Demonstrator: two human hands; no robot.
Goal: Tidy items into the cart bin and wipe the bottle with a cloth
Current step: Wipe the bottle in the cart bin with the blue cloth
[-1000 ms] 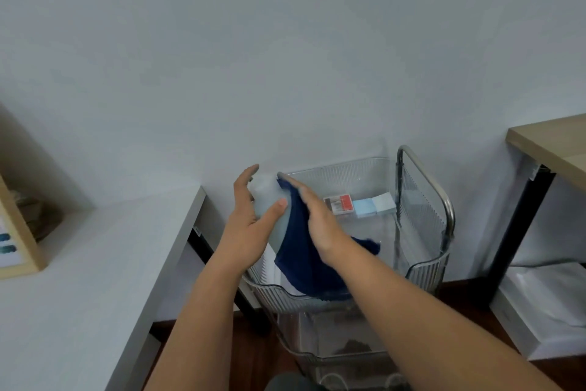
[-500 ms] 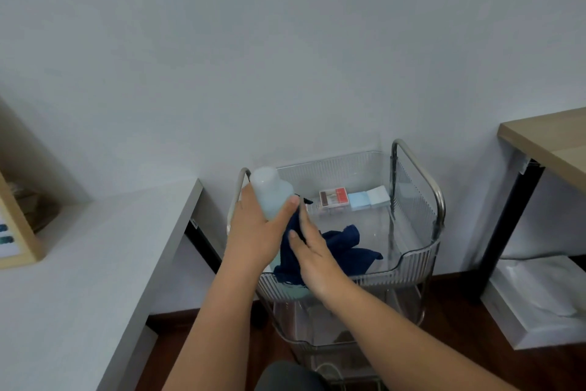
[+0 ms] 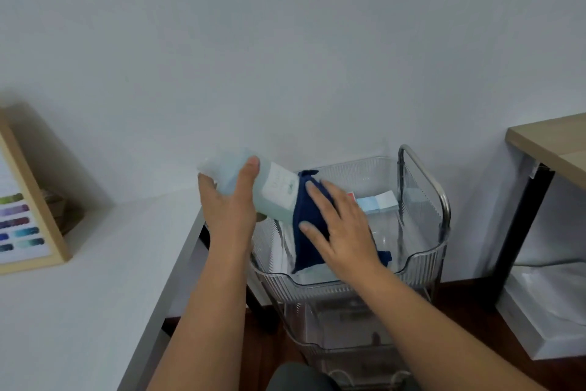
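Our left hand (image 3: 226, 210) has its fingers curled round the upper part of the pale translucent plastic bottle (image 3: 253, 189); the thumb lies across the front near the cap end and the other fingers go behind, out of sight. The grip is narrow, closed to the width of the bottle. Our right hand (image 3: 341, 232) is flat, with straight and slightly spread fingers (image 3: 317, 194) that press the dark blue soft cloth (image 3: 306, 225) against the lower part of the bottle. It does not pinch the cloth; it only pushes it on the surface.

The bottle is tilted, cap end up and to the left, bottom end down to the right, and we hold it in the air above the top bin of the clear ribbed plastic cart (image 3: 425, 259). The cloth hangs down from it into the bin.

We judge that the bottle is light and stiff but smooth, so it can slip or turn under the wiping pressure; the hold near the shoulder, away from the white label (image 3: 279, 187), seems good. The cloth is limp and will fold easily, so a flat palm suits it.

In the bin lie small pale blue and white packets (image 3: 377, 203) near the back wall. To the left is a white table (image 3: 79, 263) with a wooden framed colour chart (image 3: 22, 225).
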